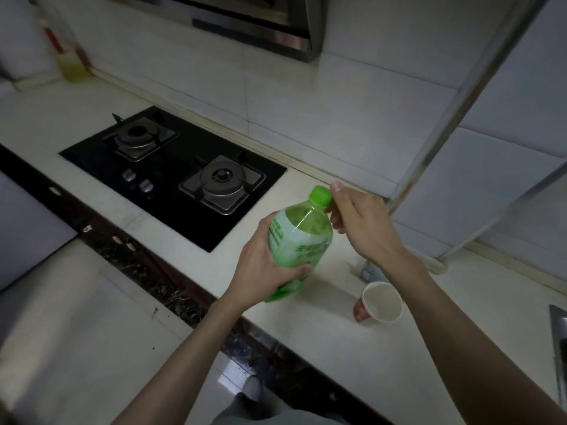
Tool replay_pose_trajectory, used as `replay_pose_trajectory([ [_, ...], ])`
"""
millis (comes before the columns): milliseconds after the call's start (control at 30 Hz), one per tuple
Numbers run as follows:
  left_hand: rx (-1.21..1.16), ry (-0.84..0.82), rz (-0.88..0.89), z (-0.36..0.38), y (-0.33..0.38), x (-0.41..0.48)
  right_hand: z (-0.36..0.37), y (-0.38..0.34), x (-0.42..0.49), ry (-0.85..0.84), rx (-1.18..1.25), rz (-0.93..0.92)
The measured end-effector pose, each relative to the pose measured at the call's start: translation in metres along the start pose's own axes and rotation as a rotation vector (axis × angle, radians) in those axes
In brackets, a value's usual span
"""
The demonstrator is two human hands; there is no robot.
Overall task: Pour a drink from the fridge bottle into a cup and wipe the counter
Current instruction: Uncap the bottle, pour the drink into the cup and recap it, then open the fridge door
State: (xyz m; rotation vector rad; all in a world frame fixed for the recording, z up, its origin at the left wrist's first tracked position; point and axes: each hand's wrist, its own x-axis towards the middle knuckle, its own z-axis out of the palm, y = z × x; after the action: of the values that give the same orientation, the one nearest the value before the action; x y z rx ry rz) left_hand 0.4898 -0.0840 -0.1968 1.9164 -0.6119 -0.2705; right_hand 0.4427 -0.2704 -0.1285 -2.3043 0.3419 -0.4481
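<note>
A green plastic bottle [299, 237] with a green cap [320, 196] is held tilted above the counter [337, 348], its cap pointing up and away. My left hand [264, 268] grips the bottle's lower body from the left. My right hand [359, 222] curls its fingers round the cap. A red paper cup [379, 303] with a white inside stands upright and empty on the counter, below and to the right of the bottle, under my right forearm.
A black two-burner gas hob [171, 176] lies left of the bottle. A small grey object [369, 271] sits behind the cup. A metal rack's legs [429, 154] rise at right. A sink edge [558, 338] shows far right. A yellow bottle [72, 64] stands far left.
</note>
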Motion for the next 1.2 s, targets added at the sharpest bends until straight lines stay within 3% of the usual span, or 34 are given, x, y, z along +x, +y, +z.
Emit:
replay_pose_trajectory([
  [167, -0.078, 0.232, -0.104, 0.006, 0.017, -0.034, -0.003, 0.013, -0.022, -0.147, 0.309, -0.106],
  [367, -0.105, 0.455, -0.216, 0.009, 0.027, -0.085, 0.016, 0.009, -0.056, -0.281, 0.492, -0.212],
  [767, -0.119, 0.811, -0.311, -0.067, 0.027, -0.166, 0.086, -0.078, -0.074, -0.529, 0.484, -0.443],
  [1200, -0.124, 1.001, -0.287, -0.253, -0.036, -0.237, 0.241, -0.248, -0.079, -0.644, 0.462, -0.624],
])
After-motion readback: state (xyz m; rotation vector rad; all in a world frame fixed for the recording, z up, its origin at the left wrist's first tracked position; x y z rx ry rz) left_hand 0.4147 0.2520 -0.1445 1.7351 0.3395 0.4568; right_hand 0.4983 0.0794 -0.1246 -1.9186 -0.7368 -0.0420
